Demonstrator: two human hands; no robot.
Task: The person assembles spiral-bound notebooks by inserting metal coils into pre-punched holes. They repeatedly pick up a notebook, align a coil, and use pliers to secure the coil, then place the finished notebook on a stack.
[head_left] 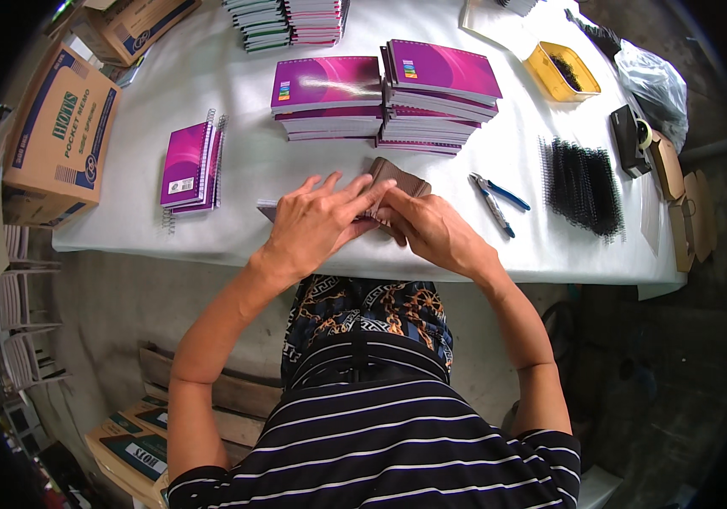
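White-covered worktable (249, 165) beneath tall purple notebook stack (441, 72). On near side of stack: brown ribbed piece (407, 180), gripped at its right by bent fingers of right hand (441, 231). Near-left of stack: left hand (311, 222), fingers extended toward same piece, grip not determinable. Near-right of stack: blue-handled pliers (492, 206).

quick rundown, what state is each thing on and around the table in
brown ribbed item: under the left hand and right hand, partly hidden
pliers: lying flat, handles spread
purple notebooks in the middle: stacked, top covers closed
purple notebooks at left: closed, coils sticking out past the edges
black coils: loose, bunched together
yellow tub: open, dark bits inside
plastic bag: crumpled
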